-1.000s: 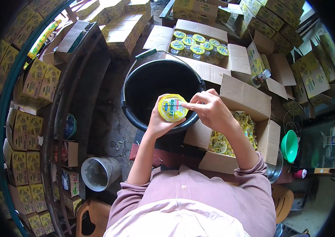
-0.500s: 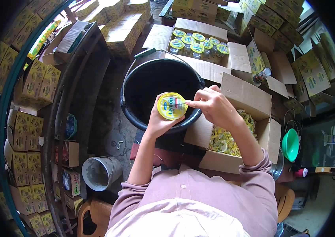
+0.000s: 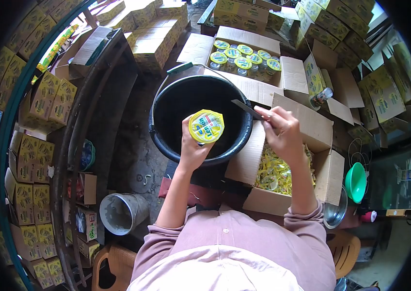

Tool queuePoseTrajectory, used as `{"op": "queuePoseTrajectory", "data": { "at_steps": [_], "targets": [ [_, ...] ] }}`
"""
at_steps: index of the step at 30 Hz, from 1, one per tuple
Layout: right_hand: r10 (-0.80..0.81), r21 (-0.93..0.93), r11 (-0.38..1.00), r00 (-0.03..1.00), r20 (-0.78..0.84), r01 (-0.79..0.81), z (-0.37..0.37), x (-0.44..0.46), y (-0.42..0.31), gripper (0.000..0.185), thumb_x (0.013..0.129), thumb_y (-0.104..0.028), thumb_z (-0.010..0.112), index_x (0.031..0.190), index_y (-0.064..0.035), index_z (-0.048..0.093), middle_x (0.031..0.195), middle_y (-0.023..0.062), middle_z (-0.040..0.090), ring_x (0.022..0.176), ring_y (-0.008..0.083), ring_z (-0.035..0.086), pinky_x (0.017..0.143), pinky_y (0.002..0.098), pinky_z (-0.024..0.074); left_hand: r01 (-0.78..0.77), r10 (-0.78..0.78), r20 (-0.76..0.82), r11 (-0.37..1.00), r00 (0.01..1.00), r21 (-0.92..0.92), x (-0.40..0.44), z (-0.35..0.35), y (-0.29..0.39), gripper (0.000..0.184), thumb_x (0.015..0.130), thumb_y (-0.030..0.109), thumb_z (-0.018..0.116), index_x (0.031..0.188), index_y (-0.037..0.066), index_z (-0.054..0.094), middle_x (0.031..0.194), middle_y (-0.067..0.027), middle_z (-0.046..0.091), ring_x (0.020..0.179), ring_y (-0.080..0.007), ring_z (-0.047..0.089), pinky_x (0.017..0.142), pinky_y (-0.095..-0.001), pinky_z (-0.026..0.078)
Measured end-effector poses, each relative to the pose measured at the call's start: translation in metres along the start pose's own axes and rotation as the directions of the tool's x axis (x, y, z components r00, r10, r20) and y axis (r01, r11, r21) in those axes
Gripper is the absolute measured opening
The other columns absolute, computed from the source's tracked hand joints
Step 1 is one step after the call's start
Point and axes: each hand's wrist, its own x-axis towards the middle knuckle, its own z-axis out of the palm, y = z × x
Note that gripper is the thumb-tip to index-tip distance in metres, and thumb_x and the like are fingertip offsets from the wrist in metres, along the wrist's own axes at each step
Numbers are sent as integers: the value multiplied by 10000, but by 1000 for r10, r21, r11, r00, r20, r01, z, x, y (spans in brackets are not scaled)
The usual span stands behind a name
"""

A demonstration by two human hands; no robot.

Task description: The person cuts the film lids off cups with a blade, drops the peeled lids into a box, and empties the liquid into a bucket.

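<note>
My left hand [image 3: 193, 151] is wrapped around a plastic cup whose yellow film lid [image 3: 206, 126] reads "Lemon" and faces up toward me. The cup is held over a big black bucket [image 3: 171, 104] with a wire handle. Right of it, my right hand [image 3: 282, 131] grips a knife [image 3: 247, 109], its flat blade pointing left over the bucket's rim and apart from the cup. Below the right hand, an open carton [image 3: 307, 119] holds a heap of crumpled yellow film pieces [image 3: 273, 177].
Behind the bucket, an open carton [image 3: 249, 39] holds several yellow-lidded cups [image 3: 243, 63]. A grey bucket [image 3: 124, 213] stands at left, near shelves of yellow-brown cartons [image 3: 36, 203]. A green bowl [image 3: 355, 182] and a metal bowl [image 3: 336, 213] are at right.
The knife in my right hand has come away from the lid and moved right, its blade now in plain view. My left hand has tilted the cup and shifted it slightly left.
</note>
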Motion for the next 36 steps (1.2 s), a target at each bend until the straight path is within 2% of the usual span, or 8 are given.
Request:
{"op": "queuePoseTrajectory", "data": {
  "at_steps": [1, 5, 8, 18, 24, 30, 33, 36],
  "targets": [
    [64, 41, 997, 998, -30, -62, 7, -3, -6, 305, 690, 42, 548, 948, -75, 659, 701, 79, 564, 638, 228, 531, 636, 325, 386, 10, -10, -21, 1000, 1000, -7, 0, 1, 0, 622, 624, -59, 720, 1129, 30, 367, 1025, -74, 512, 973, -135, 532, 854, -257, 441],
    [13, 126, 992, 1000, -27, -9, 35, -10, -29, 287, 668, 31, 580, 928, -60, 660, 707, 78, 553, 636, 235, 533, 622, 323, 405, 22, -25, -82, 999, 996, -35, -1, 2, -4, 591, 622, -19, 760, 1071, 42, 380, 1010, -72, 511, 962, -135, 537, 835, -254, 455],
    [-50, 88, 995, 998, 46, 46, 46, -8, -37, 277, 663, 26, 589, 921, -46, 657, 715, 77, 553, 651, 230, 547, 639, 323, 402, 35, -44, -109, 996, 993, -85, -1, 4, -3, 580, 612, 11, 773, 1052, 38, 396, 985, -72, 518, 920, -136, 548, 807, -249, 459],
    [-75, 113, 991, 996, 42, 70, 61, -7, -34, 257, 665, 25, 592, 911, -23, 648, 709, 86, 542, 654, 235, 550, 657, 333, 396, 58, -79, -113, 981, 990, -184, 1, 6, -2, 578, 607, 39, 788, 1044, 36, 409, 963, -66, 532, 906, -132, 559, 783, -250, 471],
    [-46, 106, 994, 995, 93, 37, 64, -6, -39, 252, 672, 17, 584, 918, -11, 636, 748, 106, 544, 697, 250, 551, 687, 345, 398, 28, -41, -103, 992, 994, -123, 0, 5, -9, 582, 607, 47, 792, 1043, 39, 407, 964, -68, 536, 904, -130, 559, 787, -253, 475],
    [-24, 72, 997, 982, 185, 11, 62, -7, -43, 266, 665, 20, 570, 925, 5, 622, 795, 125, 547, 756, 265, 549, 713, 355, 397, 41, -70, -140, 980, 988, -195, -1, 7, -6, 580, 602, 52, 795, 1034, 41, 408, 960, -66, 538, 894, -127, 564, 774, -250, 480],
    [-23, 62, 998, 981, 193, 11, 62, -8, -44, 283, 659, 22, 567, 937, 8, 621, 808, 128, 553, 759, 269, 550, 717, 358, 400, 39, -58, -122, 988, 991, -147, -1, 6, -6, 582, 603, 57, 797, 1034, 41, 407, 969, -69, 542, 895, -131, 569, 772, -251, 484],
    [-18, 48, 999, 977, 213, 8, 65, -7, -40, 323, 663, 20, 567, 982, 2, 613, 854, 130, 561, 784, 265, 552, 735, 361, 401, 73, -80, -67, 992, 995, -107, -2, 4, -8, 625, 600, 13, 797, 1056, 57, 373, 1023, -69, 516, 970, -141, 543, 832, -271, 476]
  ]
}}
